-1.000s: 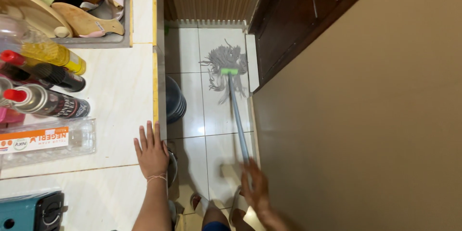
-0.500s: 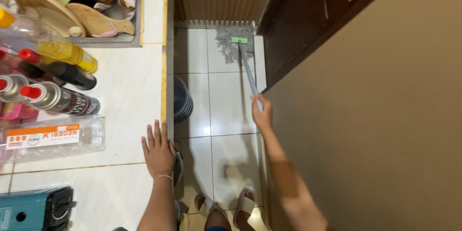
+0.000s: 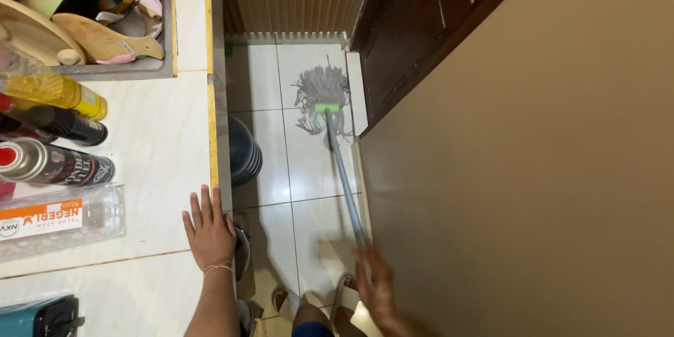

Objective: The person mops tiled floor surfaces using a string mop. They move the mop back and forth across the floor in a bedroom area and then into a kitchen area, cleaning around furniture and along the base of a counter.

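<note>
Mop: a string mop [image 3: 321, 91] with a grey head, green clamp and pale blue-grey handle lies with its strands fanned on the white floor tiles [image 3: 309, 168], near the corner by the dark wooden door [image 3: 414, 28]; the handle slants back toward the person.
Right hand: the right hand [image 3: 375, 284] is wrapped round the near end of the handle, blurred, so the exact grip is hard to tell; a low hold like this suits pushing the head along the floor.
Left hand: the left hand [image 3: 207, 228] lies flat, fingers spread, on the edge of the cream counter [image 3: 161, 140], seemingly as a prop for balance.
Feet: sandalled feet stand on the tiles below.
Floor beside: a dark round bin [image 3: 244, 151] sits against the counter.
Counter: sauce bottles [image 3: 53, 126] and a clear box [image 3: 60, 219] lie away from the edge; a sink [image 3: 123, 67] holds wooden boards.
</note>
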